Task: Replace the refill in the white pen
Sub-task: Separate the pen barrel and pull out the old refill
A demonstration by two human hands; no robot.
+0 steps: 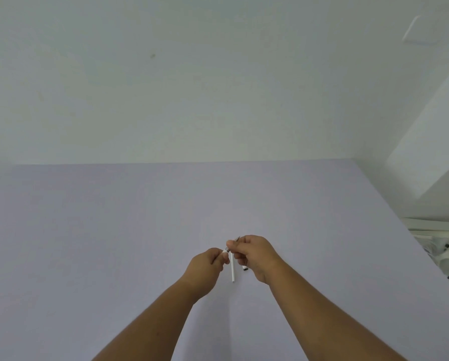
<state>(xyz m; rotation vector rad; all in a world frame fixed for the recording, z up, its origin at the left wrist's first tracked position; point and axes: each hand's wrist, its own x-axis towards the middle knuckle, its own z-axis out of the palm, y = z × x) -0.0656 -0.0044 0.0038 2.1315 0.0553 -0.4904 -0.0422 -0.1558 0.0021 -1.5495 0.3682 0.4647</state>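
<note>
Both my hands meet above a pale lilac table (114, 243). My left hand (206, 267) pinches a white pen part (224, 252) between thumb and fingers. My right hand (254, 255) grips the adjoining part, with a thin dark tip (237, 238) poking out above the fingers. The two parts touch at a small grey collar between the hands. A thin white tube, the refill (232, 269), lies on the table below the hands. A short white piece with a dark end (244, 268) lies beside my right palm.
A plain white wall rises behind the table's far edge. At the right, past the table's edge, stands white plastic furniture (439, 243) with clutter. A white ledge juts out at the upper right.
</note>
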